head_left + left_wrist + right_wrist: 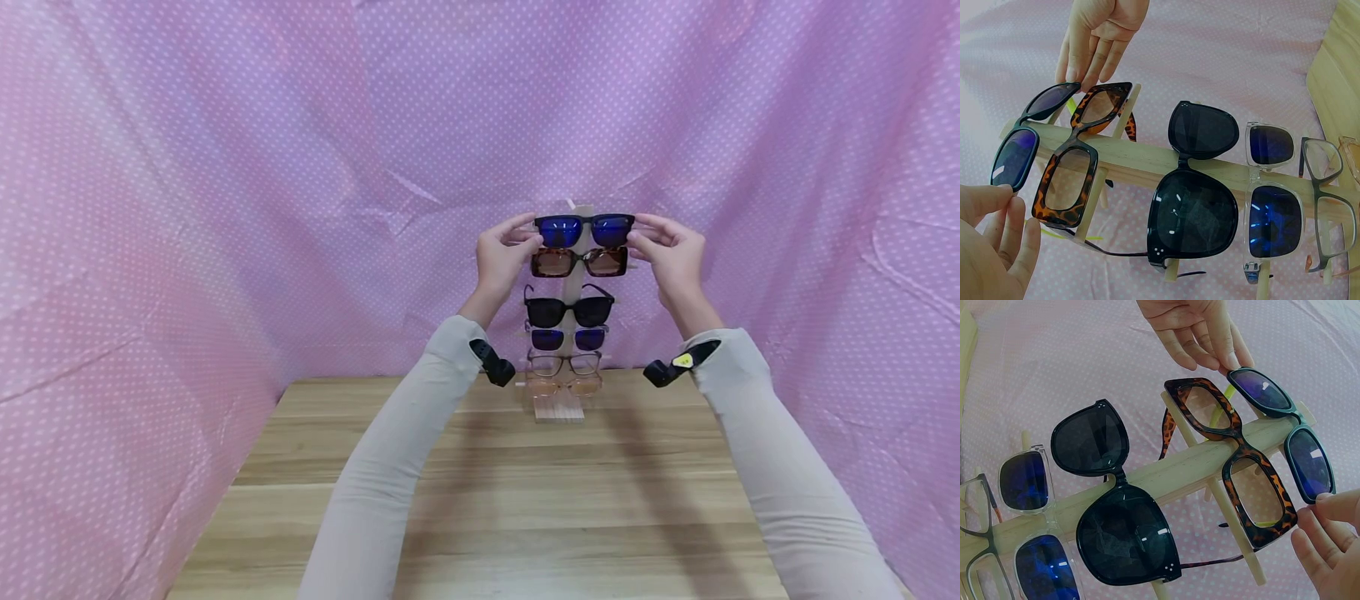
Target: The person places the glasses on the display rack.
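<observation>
Black-framed sunglasses with blue lenses (559, 231) sit at the top of a wooden glasses stand (558, 408), and yellow-green temples show behind them in the wrist views. My left hand (504, 257) pinches their left end between thumb and fingers. At the opposite end, my right hand (675, 254) pinches the other corner the same way. Close below are tortoiseshell sunglasses (1088, 181) with light brown lenses, near the fingertips of both hands. Black sunglasses (1129, 534) with large dark lenses hang lower on the stand.
Further down the stand are clear-framed sunglasses with blue lenses (1275, 222), thin-framed glasses (1335, 225) and pinkish glasses (543, 388). Wooden pegs stick out sideways. The stand is on a wood-grain table (525, 517), with a pink dotted curtain (300, 167) behind and around it.
</observation>
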Demonstrator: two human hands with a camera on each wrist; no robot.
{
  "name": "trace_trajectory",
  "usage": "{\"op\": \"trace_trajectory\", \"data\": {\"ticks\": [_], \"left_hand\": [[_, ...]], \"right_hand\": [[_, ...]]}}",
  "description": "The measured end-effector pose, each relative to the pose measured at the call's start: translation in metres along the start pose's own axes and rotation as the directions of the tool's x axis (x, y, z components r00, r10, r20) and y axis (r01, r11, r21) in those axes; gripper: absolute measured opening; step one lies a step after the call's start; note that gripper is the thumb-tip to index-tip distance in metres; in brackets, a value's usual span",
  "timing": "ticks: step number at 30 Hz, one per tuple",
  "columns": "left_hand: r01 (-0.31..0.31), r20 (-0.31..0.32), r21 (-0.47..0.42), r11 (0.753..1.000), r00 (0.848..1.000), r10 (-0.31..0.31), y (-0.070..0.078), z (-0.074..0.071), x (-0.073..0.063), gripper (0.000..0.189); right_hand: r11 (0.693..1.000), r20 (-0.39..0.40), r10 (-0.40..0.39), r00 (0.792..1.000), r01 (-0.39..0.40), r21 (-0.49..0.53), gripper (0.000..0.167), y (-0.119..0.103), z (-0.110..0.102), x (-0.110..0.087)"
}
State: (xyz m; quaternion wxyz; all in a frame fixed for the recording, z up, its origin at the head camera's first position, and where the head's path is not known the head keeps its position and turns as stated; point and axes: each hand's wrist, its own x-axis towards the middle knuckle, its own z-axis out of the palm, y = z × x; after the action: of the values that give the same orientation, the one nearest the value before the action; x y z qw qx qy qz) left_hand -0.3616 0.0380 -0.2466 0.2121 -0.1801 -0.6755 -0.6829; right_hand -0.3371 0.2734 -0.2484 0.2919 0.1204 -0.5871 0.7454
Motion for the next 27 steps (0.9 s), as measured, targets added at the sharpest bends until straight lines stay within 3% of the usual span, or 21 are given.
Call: {"op": "trace_trajectory", "data": {"ticks": [22, 27], "left_hand": [[-0.008, 0.022, 0.035, 0.999, 1.0, 0.008, 0.0004, -0.0072, -0.0025, 0.037], [0.014, 0.023, -0.001, 1.0, 1.0, -0.014, 0.0004, -0.0091, -0.0043, 0.037]], "right_hand": [[1.0, -0.009, -0.008, 1.0, 0.008, -0.03, 0.033, -0.0015, -0.0019, -0.0018], [1.0, -0.013, 0.0, 1.0, -0.001, -0.014, 0.03, -0.0015, -0.0054, -0.005]]}}
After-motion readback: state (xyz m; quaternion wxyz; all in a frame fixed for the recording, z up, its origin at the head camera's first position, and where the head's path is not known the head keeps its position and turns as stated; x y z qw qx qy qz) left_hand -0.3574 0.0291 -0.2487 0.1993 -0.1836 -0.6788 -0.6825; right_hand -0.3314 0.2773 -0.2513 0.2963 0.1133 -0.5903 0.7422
